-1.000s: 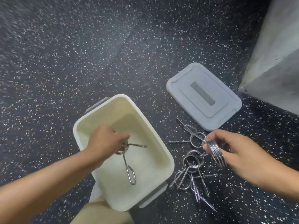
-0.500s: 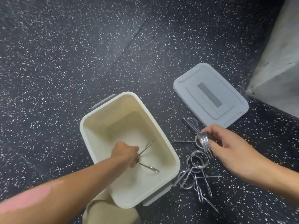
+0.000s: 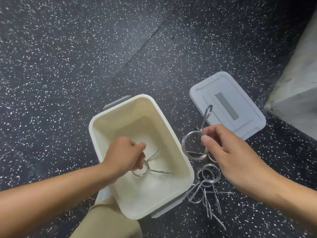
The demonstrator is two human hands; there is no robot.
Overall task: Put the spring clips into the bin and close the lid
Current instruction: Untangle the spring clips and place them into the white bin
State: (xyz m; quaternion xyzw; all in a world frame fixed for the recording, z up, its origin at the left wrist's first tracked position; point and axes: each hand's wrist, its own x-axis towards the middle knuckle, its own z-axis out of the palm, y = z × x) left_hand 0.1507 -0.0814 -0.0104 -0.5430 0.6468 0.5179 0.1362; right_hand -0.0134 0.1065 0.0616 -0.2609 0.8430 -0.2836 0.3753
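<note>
A cream bin (image 3: 178, 148) stands open on the speckled floor. My left hand (image 3: 123, 153) is down inside it, its fingers closed on the coil of a metal spring clip (image 3: 151, 170) whose two handles point right. My right hand (image 3: 229, 152) is raised just right of the bin, pinching a second spring clip (image 3: 192, 146); its ring hangs beside the bin's right rim and one handle sticks up. Several more spring clips (image 3: 207, 186) lie in a heap on the floor by the bin's near right corner. The grey lid (image 3: 243, 124) lies flat, far right of the bin.
A pale concrete block (image 3: 295, 86) rises at the right edge, close behind the lid. My knee in tan trousers (image 3: 106, 222) touches the bin's near side. Dark speckled rubber floor (image 3: 68, 66) with a seam stretches to the left and beyond.
My right hand has lifted its spring clip off the floor and carried it left towards the bin's rim. My left hand has stayed low in the bin with its clip.
</note>
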